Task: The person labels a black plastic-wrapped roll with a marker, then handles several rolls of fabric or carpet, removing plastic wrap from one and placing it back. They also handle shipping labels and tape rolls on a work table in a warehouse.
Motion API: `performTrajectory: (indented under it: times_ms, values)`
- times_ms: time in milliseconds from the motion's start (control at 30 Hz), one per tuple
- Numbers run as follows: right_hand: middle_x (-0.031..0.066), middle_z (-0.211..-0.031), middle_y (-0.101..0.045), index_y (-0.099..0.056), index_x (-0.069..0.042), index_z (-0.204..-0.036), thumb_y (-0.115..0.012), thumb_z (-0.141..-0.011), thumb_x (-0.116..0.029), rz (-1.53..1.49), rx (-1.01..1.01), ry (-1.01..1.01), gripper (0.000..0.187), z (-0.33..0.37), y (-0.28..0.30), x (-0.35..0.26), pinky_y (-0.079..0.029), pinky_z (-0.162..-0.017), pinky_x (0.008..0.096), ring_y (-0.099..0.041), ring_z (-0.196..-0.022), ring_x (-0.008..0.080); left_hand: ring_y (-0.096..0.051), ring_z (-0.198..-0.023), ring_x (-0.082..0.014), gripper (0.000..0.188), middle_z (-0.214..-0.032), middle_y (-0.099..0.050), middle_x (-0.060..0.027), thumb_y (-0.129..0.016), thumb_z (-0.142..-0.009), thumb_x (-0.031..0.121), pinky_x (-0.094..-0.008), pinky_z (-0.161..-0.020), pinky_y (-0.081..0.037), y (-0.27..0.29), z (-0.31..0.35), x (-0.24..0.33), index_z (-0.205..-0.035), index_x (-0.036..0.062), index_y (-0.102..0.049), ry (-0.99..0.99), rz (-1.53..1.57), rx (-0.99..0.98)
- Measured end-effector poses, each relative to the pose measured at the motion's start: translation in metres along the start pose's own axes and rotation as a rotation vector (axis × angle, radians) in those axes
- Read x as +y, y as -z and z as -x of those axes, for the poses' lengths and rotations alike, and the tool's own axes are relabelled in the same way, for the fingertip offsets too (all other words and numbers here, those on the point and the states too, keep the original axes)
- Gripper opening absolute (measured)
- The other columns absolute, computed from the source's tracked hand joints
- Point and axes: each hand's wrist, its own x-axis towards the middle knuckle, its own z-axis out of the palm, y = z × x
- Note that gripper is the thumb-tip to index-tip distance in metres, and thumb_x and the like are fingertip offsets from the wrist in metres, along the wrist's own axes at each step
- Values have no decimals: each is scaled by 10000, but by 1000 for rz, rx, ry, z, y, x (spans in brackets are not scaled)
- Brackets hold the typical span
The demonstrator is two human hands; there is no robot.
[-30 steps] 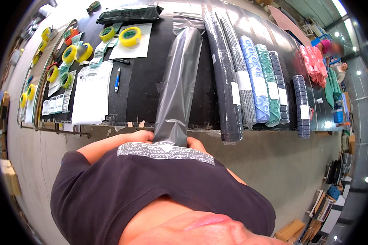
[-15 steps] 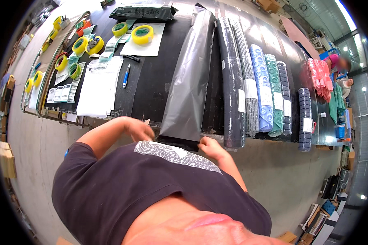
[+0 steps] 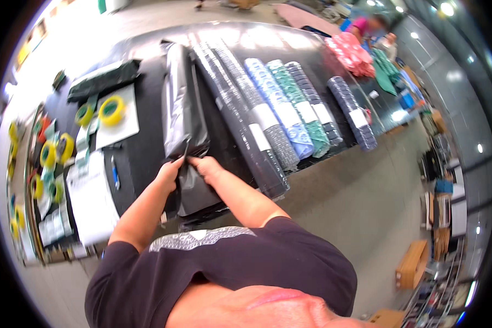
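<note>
Black table (image 3: 147, 158): left hand (image 3: 171, 168) and right hand (image 3: 205, 165) pinch the grey plastic bag (image 3: 183, 117), apparently still unsealed, rolls just right.

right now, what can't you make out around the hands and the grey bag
- Fingertips of the left hand and right hand, head view: tucked into folds of the grey bag, so the grip itself is unclear.
- Bag's contents: opaque plastic hides them.
- Bag's near end: covered by both forearms.
- Papers at the left: blurred, print unreadable.
- Tape rolls far left: bent and cut by the fisheye rim.
</note>
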Motion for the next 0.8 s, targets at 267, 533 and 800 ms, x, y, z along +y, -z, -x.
performTrajectory:
  times_ms: [267, 533, 800]
  values:
    - [119, -1003, -708, -668, 30, -1114, -739, -847, -204, 24, -169, -5, 362, 16, 2, -40, -524, -815, 343, -669, -870, 210, -631, -781, -207, 444, -970, -674, -90, -573, -967, 435, -424, -674, -505, 37, 19, 47, -1061, 8, -654, 21, -409, 9]
    - [31, -813, -639, -657, -12, -887, -722, -895, -240, 279, 111, 68, 237, 60, 48, 9, -464, -676, 301, -549, -738, 121, -673, -775, -201, 369, -943, -695, -76, -627, -946, 395, -365, -689, -546, 48, 53, 22, -1033, 39, -667, 214, -237, 79]
    - [117, -1183, -621, -542, 47, -1227, -759, -857, -361, 66, 76, -313, 591, 130, 66, 29, -475, -943, 341, -582, -1084, 200, -666, -972, -220, 459, -1110, -663, -144, -717, -886, 323, -430, -813, -560, 37, 130, -10, -1175, -14, -600, 310, -116, -55]
